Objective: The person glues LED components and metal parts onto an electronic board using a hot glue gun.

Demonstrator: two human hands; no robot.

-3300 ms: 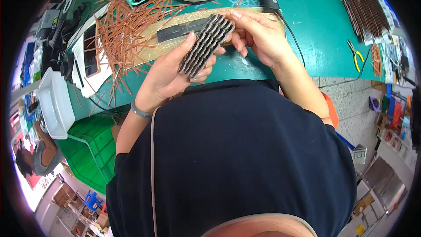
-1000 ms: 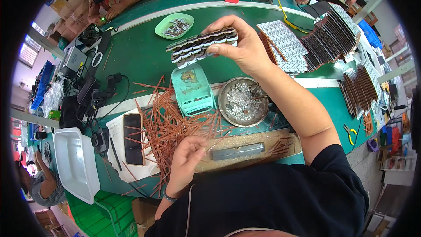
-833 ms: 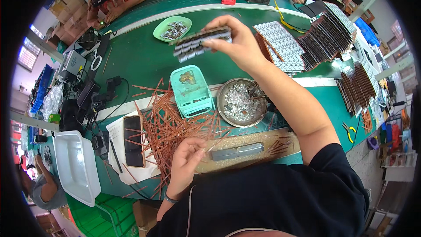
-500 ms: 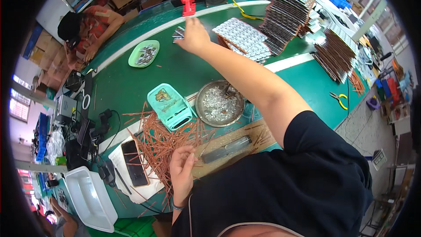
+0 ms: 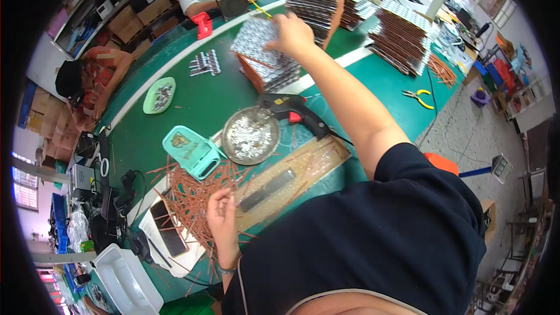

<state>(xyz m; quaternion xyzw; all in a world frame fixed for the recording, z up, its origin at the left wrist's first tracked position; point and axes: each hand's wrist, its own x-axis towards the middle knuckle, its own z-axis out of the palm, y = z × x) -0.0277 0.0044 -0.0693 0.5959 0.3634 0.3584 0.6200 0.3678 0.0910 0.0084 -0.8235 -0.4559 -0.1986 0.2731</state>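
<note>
green dish (image 5: pixel 150 95) holds small pieces (image 5: pixel 164 98); pan (image 5: pixel 256 158) between hands (image 5: pixel 223 213) (image 5: pixel 294 35) holds silvery flakes (image 5: pixel 248 134).

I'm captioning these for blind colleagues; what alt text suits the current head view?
A person's right hand is stretched out to stacked grey-patterned panels on a green table, while the left hand, loosely curled, is beside scattered brown strips. Between them are a metal dish of silvery bits and a black gun-shaped tool.

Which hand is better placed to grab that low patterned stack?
Probably the right hand: it's at the edge of the low patterned stack, while the left hand is by the brown strips.
</note>
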